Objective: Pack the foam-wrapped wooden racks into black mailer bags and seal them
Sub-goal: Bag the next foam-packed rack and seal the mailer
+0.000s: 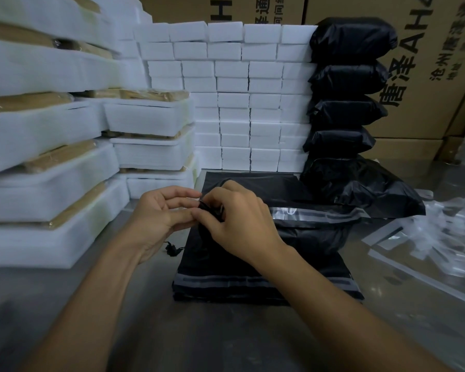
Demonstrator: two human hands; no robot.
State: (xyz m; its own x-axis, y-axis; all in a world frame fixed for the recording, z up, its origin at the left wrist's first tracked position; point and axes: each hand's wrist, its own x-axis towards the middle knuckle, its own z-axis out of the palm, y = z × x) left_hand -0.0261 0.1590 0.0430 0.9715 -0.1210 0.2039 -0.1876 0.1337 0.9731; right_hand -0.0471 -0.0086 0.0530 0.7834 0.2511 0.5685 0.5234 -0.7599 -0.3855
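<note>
Brown printed cardboard cartons [427,76] are seen at twelve to two o'clock, with a wall of white foam blocks [236,98] stacked in front. Foam-wrapped wooden racks [46,157] are piled at nine to ten o'clock, well apart from the sealed black mailer parcels [346,84] stacked at one o'clock. A flat pile of black mailer bags with grey adhesive strips [253,275] lies at centre. Above it, a small dark object [208,208], too small to identify, is pinched by the fingertips of the left hand [156,216] and right hand [242,221] together. Bag preparation is judged under way; next, a bag must be opened and a rack fetched
</note>
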